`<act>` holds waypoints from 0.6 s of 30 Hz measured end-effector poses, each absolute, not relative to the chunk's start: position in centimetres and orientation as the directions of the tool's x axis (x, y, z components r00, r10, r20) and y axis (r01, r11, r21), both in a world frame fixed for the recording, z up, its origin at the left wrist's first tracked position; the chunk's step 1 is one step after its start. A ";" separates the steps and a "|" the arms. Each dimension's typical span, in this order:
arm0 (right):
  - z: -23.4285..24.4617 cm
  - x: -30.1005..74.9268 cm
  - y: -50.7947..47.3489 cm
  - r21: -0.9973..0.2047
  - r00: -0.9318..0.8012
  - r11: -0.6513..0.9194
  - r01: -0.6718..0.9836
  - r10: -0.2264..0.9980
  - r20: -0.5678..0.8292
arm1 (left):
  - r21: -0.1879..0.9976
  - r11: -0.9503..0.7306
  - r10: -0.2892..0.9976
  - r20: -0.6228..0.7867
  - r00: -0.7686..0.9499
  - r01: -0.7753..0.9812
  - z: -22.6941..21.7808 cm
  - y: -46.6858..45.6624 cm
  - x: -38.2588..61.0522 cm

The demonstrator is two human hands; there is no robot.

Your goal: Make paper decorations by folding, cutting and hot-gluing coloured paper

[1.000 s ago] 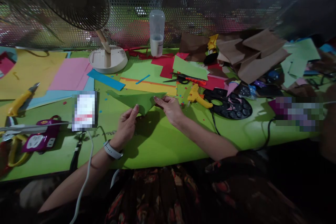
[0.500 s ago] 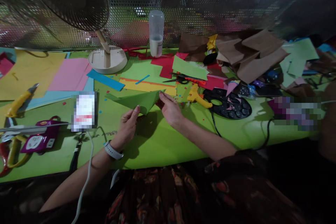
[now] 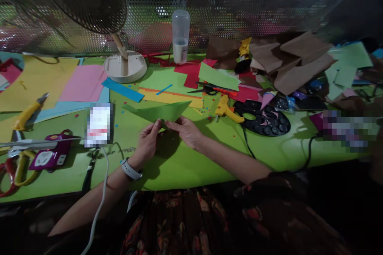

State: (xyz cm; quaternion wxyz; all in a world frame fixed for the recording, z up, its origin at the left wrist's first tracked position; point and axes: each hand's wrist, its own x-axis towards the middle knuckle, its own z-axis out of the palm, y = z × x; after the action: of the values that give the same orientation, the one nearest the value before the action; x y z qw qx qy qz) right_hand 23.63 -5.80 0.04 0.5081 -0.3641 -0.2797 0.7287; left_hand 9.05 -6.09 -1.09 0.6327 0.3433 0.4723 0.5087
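Observation:
A folded sheet of green paper (image 3: 160, 112) is held up above the green table, its two pointed ends spreading left and right. My left hand (image 3: 149, 137) pinches its lower edge, thumb on the near side. Close beside it, my right hand (image 3: 187, 130) grips the same edge between thumb and fingers. The fingertips behind the paper are hidden. Just beyond the sheet lie strips of yellow paper (image 3: 167, 99) and a blue paper strip (image 3: 122, 89). To the right of my right hand rests a yellow glue gun (image 3: 226, 110).
A fan (image 3: 125, 67) and a bottle (image 3: 180, 38) stand at the back. Black-handled scissors (image 3: 206, 88) lie among paper scraps. A black palette (image 3: 263, 119) is on the right. At left are a phone (image 3: 98, 124), a yellow cutter (image 3: 30, 111), a purple device (image 3: 50, 153) and a white cable (image 3: 103, 195).
My right hand has moved from the paper's right tip down and left to its lower middle edge, near my left hand. My left hand keeps its pinch.

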 end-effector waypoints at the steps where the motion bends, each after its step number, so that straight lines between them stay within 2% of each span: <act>1: 0.1 23.3 -5.9 -0.764 -0.222 -0.337 -0.551 0.941 -0.255 | 0.916 0.246 0.969 -0.242 0.053 -0.318 -1.2 -6.1 9.0; 7: 0.2 23.5 -5.5 -0.691 -0.198 -0.331 -0.643 0.943 -0.268 | 0.925 0.230 0.973 -0.213 0.088 -0.301 -1.8 -6.2 8.7; 14: 0.5 26.9 -3.9 -0.766 -0.041 -0.168 -0.620 0.982 -0.183 | 0.914 0.250 0.968 -0.239 0.073 -0.320 -1.1 -5.8 8.8; 18: 1.3 28.8 -2.9 -0.804 0.062 -0.124 -0.581 0.979 -0.196 | 0.902 0.259 0.965 -0.253 0.062 -0.346 -1.1 -5.6 8.5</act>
State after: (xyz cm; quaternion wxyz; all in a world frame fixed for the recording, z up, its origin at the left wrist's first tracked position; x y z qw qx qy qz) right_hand 28.76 -2.93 1.25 0.6120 -0.3952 -0.2516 0.6371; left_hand 8.52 -5.65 -1.06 0.6461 0.3367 0.4602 0.5073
